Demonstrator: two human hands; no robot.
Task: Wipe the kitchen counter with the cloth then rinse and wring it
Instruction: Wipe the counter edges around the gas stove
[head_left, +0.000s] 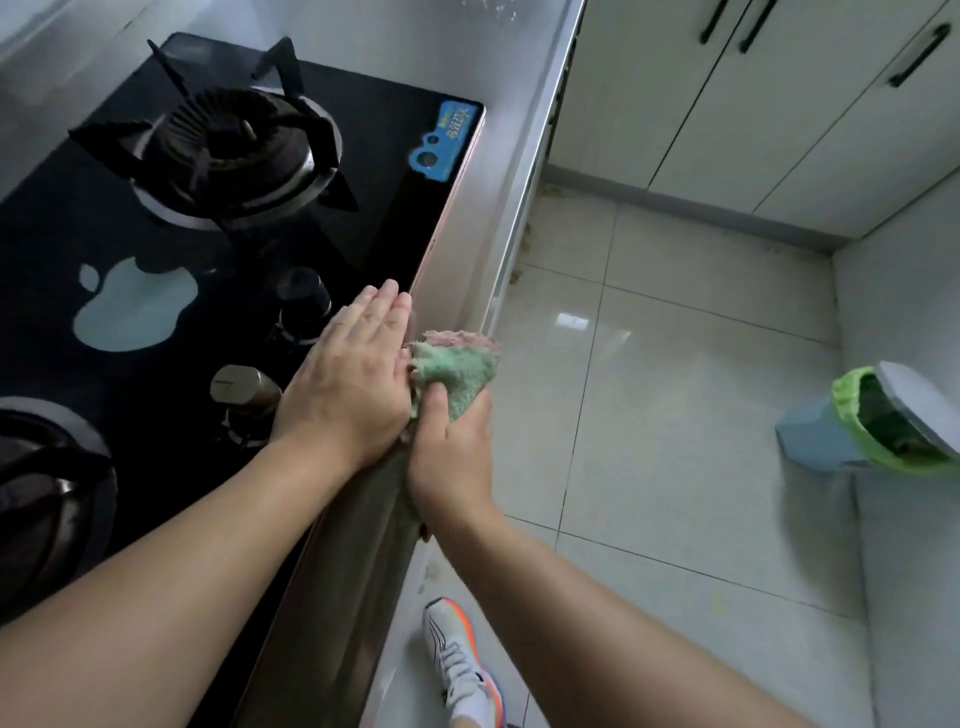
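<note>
A fluffy green and pink cloth (457, 364) is bunched at the front edge of the steel counter (467, 244), held from below in my right hand (452, 452) with the thumb pressed on it. My left hand (353, 374) lies flat, fingers together, on the right edge of the black glass hob (374, 171), its side touching the cloth. It holds nothing.
The hob carries a gas burner (223, 150), a second burner (41, 488) at the lower left, two knobs (244, 389) and a blue sticker (447, 140). On the tiled floor stand a blue bin with a green bag (878, 421), white cupboards (779, 104) and my shoe (462, 665).
</note>
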